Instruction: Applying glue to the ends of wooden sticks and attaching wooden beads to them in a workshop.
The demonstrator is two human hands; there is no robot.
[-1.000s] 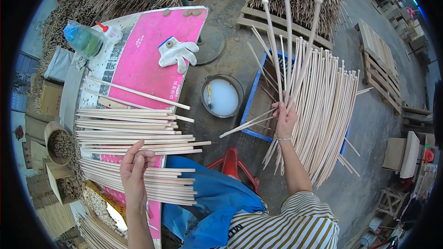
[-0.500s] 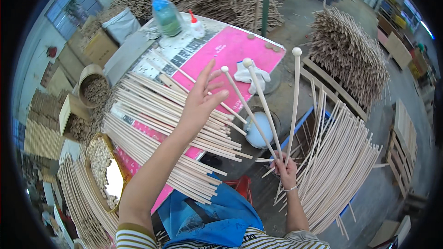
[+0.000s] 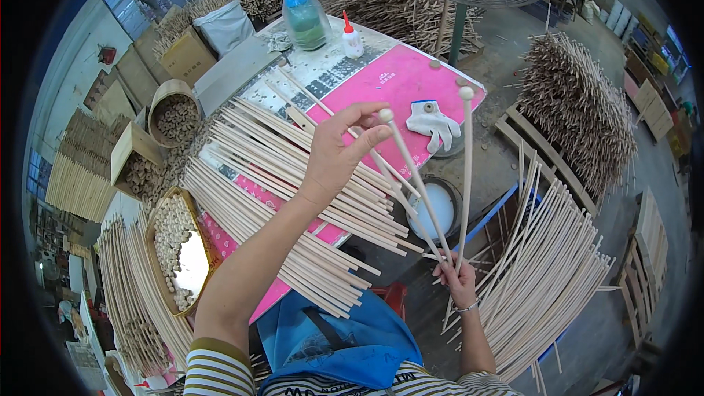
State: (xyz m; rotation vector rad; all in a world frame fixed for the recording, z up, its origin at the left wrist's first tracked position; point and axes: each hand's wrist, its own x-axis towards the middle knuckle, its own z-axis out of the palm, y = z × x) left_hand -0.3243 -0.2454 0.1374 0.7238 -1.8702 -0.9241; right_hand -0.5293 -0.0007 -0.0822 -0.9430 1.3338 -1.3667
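Presently | right hand [image 3: 456, 279]: I have it closed round rods [image 3: 468, 154] low down, fanned upward beside the table [image 3: 396, 81] | left hand [image 3: 341, 147]: thumb and forefinger narrow at one ball [image 3: 386, 115], contact unconfirmed.

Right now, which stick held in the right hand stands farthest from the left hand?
The rightmost held stick: it rises nearly upright, its ball tip untouched, while the other held sticks slant toward the left hand.
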